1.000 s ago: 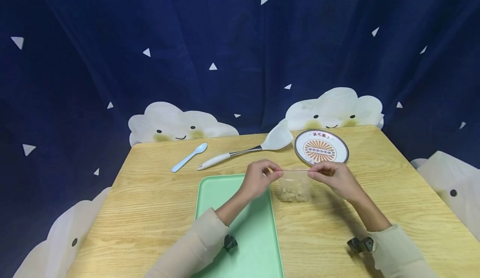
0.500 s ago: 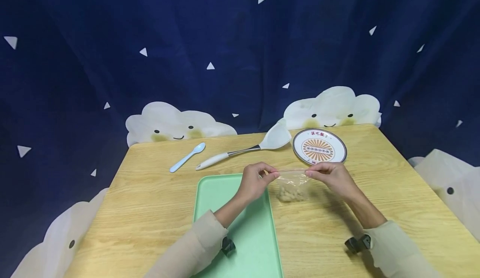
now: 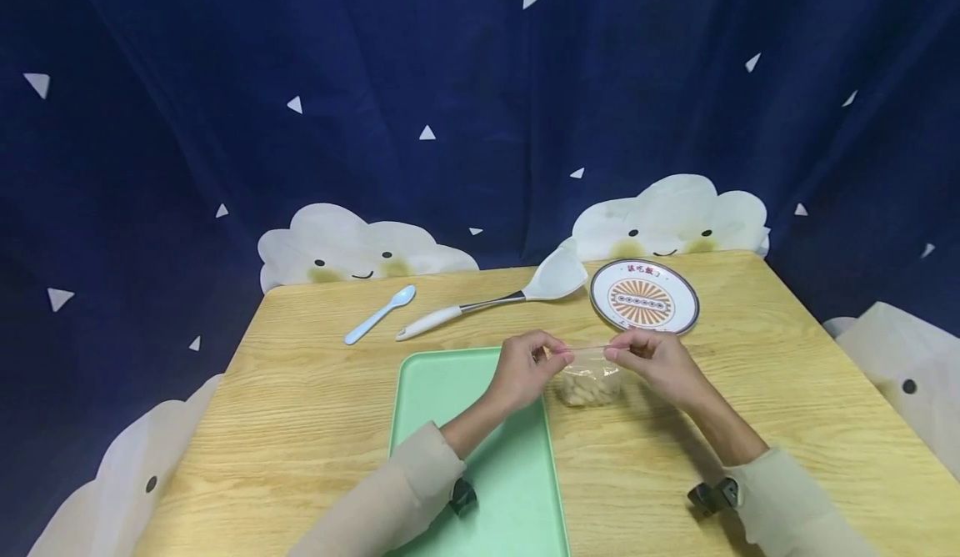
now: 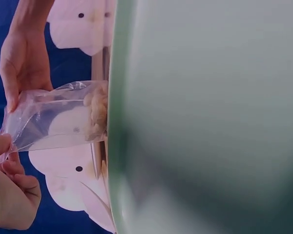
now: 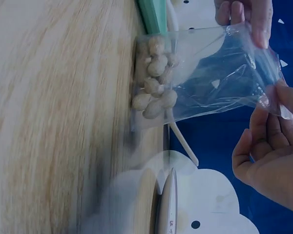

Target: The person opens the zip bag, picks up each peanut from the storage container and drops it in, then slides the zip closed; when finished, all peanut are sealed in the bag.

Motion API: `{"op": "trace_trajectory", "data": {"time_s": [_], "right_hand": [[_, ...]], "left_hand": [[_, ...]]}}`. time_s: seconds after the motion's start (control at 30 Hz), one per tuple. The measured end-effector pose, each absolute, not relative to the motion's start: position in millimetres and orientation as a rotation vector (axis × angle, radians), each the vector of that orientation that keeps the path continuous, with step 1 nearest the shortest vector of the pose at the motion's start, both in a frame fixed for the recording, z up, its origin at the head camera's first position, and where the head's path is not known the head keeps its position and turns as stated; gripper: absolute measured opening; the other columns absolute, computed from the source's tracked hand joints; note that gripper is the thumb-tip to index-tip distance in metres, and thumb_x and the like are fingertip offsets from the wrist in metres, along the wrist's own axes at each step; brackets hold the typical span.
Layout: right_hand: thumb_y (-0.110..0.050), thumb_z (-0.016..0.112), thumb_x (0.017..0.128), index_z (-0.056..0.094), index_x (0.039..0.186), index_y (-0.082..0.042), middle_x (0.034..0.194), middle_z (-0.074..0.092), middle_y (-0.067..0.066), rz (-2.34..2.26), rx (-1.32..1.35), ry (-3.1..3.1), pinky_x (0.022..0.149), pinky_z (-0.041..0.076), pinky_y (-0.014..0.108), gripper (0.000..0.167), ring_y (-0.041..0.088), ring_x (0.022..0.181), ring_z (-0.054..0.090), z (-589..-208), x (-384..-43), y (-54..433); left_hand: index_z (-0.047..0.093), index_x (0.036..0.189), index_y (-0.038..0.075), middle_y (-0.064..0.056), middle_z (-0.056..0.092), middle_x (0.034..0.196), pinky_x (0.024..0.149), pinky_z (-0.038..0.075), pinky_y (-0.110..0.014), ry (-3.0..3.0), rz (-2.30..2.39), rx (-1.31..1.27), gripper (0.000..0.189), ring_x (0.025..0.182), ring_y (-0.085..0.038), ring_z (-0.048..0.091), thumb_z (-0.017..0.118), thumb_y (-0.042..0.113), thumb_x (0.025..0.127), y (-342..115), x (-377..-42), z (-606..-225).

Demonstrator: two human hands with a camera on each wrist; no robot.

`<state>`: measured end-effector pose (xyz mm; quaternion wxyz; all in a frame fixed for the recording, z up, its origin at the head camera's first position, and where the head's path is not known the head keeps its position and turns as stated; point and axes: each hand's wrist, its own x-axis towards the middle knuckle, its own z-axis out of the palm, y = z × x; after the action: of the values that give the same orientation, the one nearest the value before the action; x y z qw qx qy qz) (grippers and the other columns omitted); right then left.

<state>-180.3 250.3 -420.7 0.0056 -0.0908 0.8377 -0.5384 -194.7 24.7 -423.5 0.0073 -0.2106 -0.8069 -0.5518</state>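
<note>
A clear zip bag hangs upright between my hands, with several unshelled peanuts gathered at its bottom. My left hand pinches one top corner between thumb and index finger. At the opposite corner, my right hand pinches the zip edge the same way. In the right wrist view, the bag's upper part looks slack and creased, and its bottom is close to the tabletop; I cannot tell whether it touches. Whether the zip is sealed cannot be made out either.
Below my left forearm lies a green tray. Towards the back of the wooden table are a light blue spoon, a white spatula and a round patterned plate. A dark blue curtain hangs behind.
My two hands have come a little closer together along the bag's top edge. The bag's mouth has narrowed between them, and both hands keep their pinch.
</note>
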Motion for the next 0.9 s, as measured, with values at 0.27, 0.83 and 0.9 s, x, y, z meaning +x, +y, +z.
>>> {"op": "trace_trajectory", "data": {"time_s": [0.27,0.83,0.9], "right_hand": [[-0.02,0.068,0.088,0.067,0.097,0.003,0.084,0.066,-0.008,-1.737,-0.345,2.549,0.069,0.051,0.024,0.025,0.005,0.077,0.061,-419.7,-176.5,246.2],[-0.013,0.07,0.086,0.067,0.097,0.004,0.086,0.068,-0.018,-1.755,-0.372,2.527,0.074,0.052,0.022,0.021,0.002,0.082,0.065,-421.8,-174.5,237.7],[-0.014,0.07,0.086,0.067,0.097,0.005,0.088,0.07,-0.014,-1.749,-0.401,2.503,0.075,0.053,0.022,0.022,0.002,0.084,0.066,-421.8,-174.0,237.3]], "left_hand": [[0.072,0.088,0.008,-0.003,0.062,0.07,0.042,0.029,-0.016,-2.545,-1.732,-0.67,0.012,0.049,-0.001,0.038,0.073,0.019,0.083,26.9,-195.1,-420.3],[0.071,0.088,0.007,-0.003,0.067,0.079,0.046,0.03,-0.016,-2.567,-1.66,-0.814,0.01,0.051,-0.001,0.035,0.069,0.016,0.083,37.2,-194.3,-419.8],[0.071,0.087,0.007,-0.003,0.068,0.083,0.049,0.031,-0.015,-2.571,-1.628,-0.847,0.01,0.053,-0.001,0.036,0.068,0.015,0.082,37.9,-194.4,-419.9]]}}
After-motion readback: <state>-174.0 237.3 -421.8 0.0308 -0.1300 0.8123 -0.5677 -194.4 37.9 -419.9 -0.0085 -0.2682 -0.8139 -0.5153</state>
